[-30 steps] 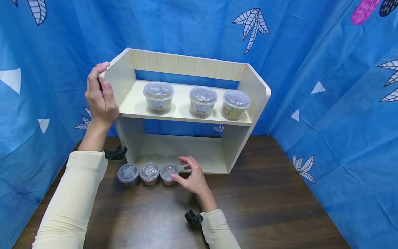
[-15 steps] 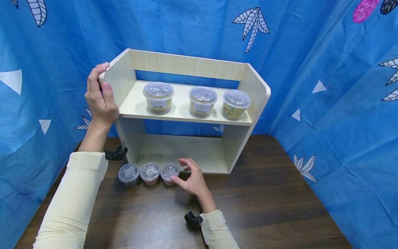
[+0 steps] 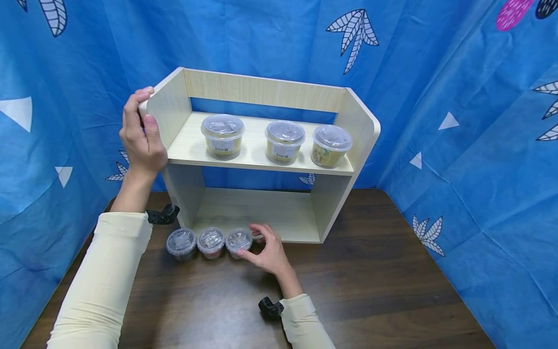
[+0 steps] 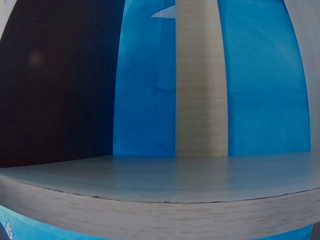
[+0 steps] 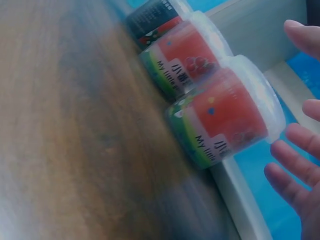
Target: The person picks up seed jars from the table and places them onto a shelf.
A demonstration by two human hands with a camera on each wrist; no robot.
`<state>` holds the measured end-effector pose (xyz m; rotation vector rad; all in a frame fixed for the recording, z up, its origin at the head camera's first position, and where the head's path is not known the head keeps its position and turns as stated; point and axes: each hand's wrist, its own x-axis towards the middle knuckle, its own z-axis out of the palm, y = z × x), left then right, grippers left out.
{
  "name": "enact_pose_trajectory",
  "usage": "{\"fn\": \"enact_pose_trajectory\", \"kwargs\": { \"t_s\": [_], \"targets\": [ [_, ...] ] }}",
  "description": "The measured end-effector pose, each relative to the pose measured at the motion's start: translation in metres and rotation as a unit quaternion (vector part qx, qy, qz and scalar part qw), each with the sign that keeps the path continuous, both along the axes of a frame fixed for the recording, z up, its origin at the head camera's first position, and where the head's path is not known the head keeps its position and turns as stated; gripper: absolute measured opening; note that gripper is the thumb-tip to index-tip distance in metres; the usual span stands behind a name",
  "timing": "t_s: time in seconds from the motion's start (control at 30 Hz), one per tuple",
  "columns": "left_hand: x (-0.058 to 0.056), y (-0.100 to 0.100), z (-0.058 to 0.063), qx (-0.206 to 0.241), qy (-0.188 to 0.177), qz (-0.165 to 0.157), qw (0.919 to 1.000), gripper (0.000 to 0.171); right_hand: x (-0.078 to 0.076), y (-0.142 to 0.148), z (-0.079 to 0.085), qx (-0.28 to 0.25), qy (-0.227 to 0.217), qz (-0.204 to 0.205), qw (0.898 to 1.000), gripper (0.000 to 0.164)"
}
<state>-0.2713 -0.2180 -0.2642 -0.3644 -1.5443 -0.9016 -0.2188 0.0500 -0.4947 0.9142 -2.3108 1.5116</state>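
Note:
My left hand (image 3: 141, 133) grips the upper front edge of the left side panel of a pale wooden two-tier shelf (image 3: 261, 167). In the left wrist view only the shelf's boards (image 4: 200, 75) show, not the hand. Three small clear-lidded tubs, one dark (image 3: 181, 242) and two reddish (image 3: 211, 241), stand in a row on the table before the shelf's lower left. My right hand (image 3: 272, 249) is spread beside the rightmost tub (image 3: 238, 241), thumb at its front and fingers at its right. In the right wrist view its fingertips (image 5: 280, 150) are right by that tub's lid.
Three larger lidded tubs with yellowish contents, left (image 3: 222, 138), middle (image 3: 284, 143) and right (image 3: 331, 147), stand on the upper shelf. Below it lies the lower shelf board (image 3: 261, 208). Blue patterned cloth (image 3: 270, 29) hangs behind and at both sides of the dark wooden table (image 3: 370, 281).
My right hand has edged slightly left toward the rightmost small tub, its thumb now over the lid's front. My left hand keeps its hold on the shelf, and the tubs stay in place.

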Motion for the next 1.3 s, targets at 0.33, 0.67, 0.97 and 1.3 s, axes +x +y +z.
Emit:
{"fn": "enact_pose_trajectory", "kwargs": {
  "t_s": [0.33,0.67,0.97,1.3],
  "targets": [
    [-0.010,-0.008,-0.003,-0.003,0.006,-0.010,0.9999,0.041,-0.001,-0.003,-0.005,0.022,-0.017,-0.009,1.000,0.067],
    [-0.010,-0.009,-0.003,-0.003,0.004,-0.012,0.9999,0.043,-0.004,-0.005,-0.012,0.034,-0.041,-0.018,0.998,0.069],
    [-0.011,-0.008,-0.003,-0.001,0.004,-0.015,0.9999,0.043,-0.003,-0.007,-0.015,0.048,-0.048,-0.025,0.997,0.072],
    [-0.010,-0.009,-0.005,-0.001,0.001,-0.015,0.9999,0.043,-0.003,-0.007,-0.018,0.064,-0.080,-0.022,0.994,0.073]
  ]
}}
